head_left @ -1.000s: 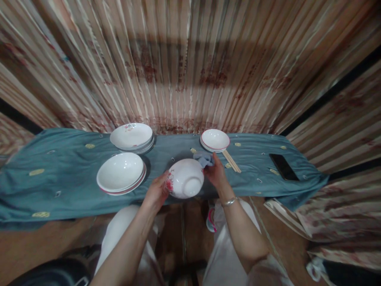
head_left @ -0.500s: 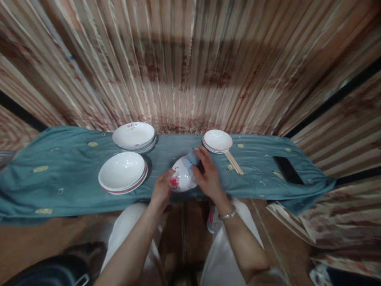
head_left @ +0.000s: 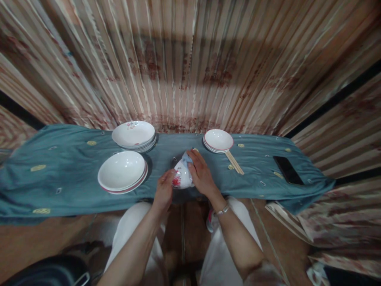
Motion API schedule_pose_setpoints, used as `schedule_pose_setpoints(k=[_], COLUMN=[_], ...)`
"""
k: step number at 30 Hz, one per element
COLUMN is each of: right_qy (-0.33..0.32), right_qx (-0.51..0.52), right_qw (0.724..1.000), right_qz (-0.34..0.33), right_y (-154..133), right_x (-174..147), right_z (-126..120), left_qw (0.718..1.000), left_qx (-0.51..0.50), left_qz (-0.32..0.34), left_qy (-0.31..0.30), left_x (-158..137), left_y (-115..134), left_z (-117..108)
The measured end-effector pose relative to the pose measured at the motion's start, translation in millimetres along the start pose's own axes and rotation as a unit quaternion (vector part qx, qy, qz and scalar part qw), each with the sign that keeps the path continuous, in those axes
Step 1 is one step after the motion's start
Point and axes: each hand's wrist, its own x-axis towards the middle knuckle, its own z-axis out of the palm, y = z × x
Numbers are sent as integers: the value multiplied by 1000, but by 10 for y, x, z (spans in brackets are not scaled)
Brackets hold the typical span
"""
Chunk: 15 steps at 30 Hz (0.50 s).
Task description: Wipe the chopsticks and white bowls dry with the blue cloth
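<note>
A white bowl with red flowers (head_left: 182, 178) is held tilted over the near middle of the table, its outer side toward me. My left hand (head_left: 164, 187) grips its left edge, fingers closed on the rim. My right hand (head_left: 201, 171) presses a pale blue cloth (head_left: 186, 159) against the bowl's upper right side, with the fingers bent over the cloth. Part of the cloth is hidden under that hand.
On the teal tablecloth (head_left: 74, 171) stand a stack of bowls (head_left: 122, 171) and a stack of plates (head_left: 133, 134) at left. Small dishes (head_left: 218, 140) sit right of centre by wooden chopsticks (head_left: 234, 162). A black phone (head_left: 287, 170) lies far right. Pleated curtain (head_left: 190, 79) hangs behind.
My right hand and the cloth have shifted slightly left and down over the bowl. The bowl is turned a little, and its flowers sit slightly farther right.
</note>
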Motion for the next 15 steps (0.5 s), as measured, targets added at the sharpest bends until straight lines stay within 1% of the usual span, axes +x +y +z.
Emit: schedule_pose_setpoints(k=[3, 6, 8, 11, 13, 15], right_qy=[7, -7, -35, -58, -48, -26], right_qx=[18, -36, -78, -104, -95, -60], right_qw=[1000, 999, 994, 987, 989, 995], right_qz=[11, -35, -69, -103, -100, -73], right_y=[44, -106, -247, -362, -333, -234], right_x=[0, -63, -116, -158, -147, -113], right_z=[19, 59, 86, 107, 101, 83], left_qw=[1000, 1000, 999, 998, 999, 999], left_qx=[7, 16, 26, 33, 29, 23], left_qz=[3, 12, 29, 46, 42, 32], left_qy=[-2, 19, 35, 26, 9, 1], left_x=[-3, 4, 12, 21, 26, 27], left_y=[17, 47, 61, 65, 54, 41], left_z=[0, -16, -34, -54, -56, -46])
